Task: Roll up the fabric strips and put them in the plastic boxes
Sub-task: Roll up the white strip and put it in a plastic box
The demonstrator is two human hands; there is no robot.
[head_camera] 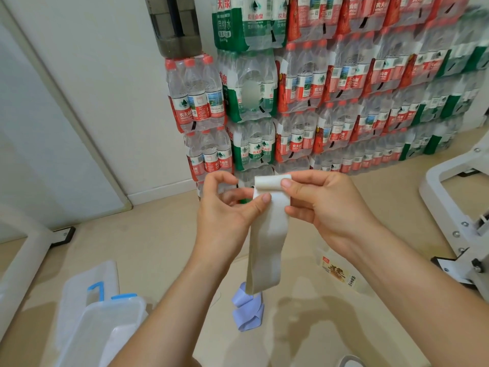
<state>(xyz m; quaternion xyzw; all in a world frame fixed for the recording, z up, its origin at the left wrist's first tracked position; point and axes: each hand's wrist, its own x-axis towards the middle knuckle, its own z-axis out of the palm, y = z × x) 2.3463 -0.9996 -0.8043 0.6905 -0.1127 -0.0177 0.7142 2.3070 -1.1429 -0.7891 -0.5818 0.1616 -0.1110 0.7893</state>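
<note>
We held the white fabric strip [267,234] in the air. Our left hand [227,211] pinched its left edge under the rolled top, and the fingers [288,183] of our right hand [326,205] were clamped on the roll's right end. Its tail hung free above the floor [164,247], with the plastic boxes [111,323] lower left.

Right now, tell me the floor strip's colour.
Floor strip: pale lavender, plain; head view.

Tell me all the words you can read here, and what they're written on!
"农夫山泉": red labels on the water bottles.
"农夫山泉": the green pack wrap, top.
Smaller print on those labels: too small to read.
Label on the floor jar: too blurred to read.
The white fabric strip: no text.
</note>
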